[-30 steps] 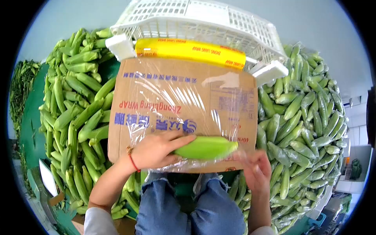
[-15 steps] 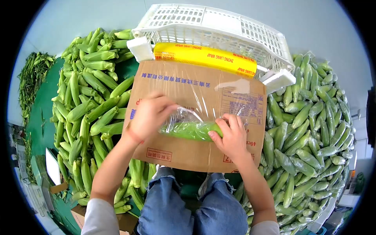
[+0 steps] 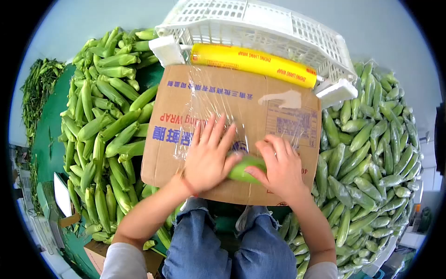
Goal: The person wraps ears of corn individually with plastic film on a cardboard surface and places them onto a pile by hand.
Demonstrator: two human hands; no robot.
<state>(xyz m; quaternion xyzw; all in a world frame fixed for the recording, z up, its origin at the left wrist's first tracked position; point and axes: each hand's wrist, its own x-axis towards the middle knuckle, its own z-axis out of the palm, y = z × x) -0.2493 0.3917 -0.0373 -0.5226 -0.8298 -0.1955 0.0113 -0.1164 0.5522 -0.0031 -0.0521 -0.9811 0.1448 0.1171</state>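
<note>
A green ear of corn in its husk (image 3: 246,169) lies low on the cardboard box (image 3: 162,174), partly covered by my hands. My right hand (image 3: 282,168) grips its right end, thumb and fingers curled around it. Spread and nearly flat, my left hand (image 3: 210,156) rests over the corn's left end, fingers pointing away from me across the film. Clear plastic film (image 3: 204,93) stretches over the box from the yellow wrap roll (image 3: 253,64). Whether film fully covers this ear I cannot tell.
Behind the roll stands a white plastic crate (image 3: 223,30), with white holders (image 3: 166,51) at the roll's ends. Unwrapped corn (image 3: 118,100) is heaped at left; film-wrapped corn (image 3: 367,144) is piled at right. My knees (image 3: 200,232) are below the box.
My left hand has opened from its pinch on the film and come down flat beside the corn. The ear sits slightly lower and nearer me, still in my right hand.
</note>
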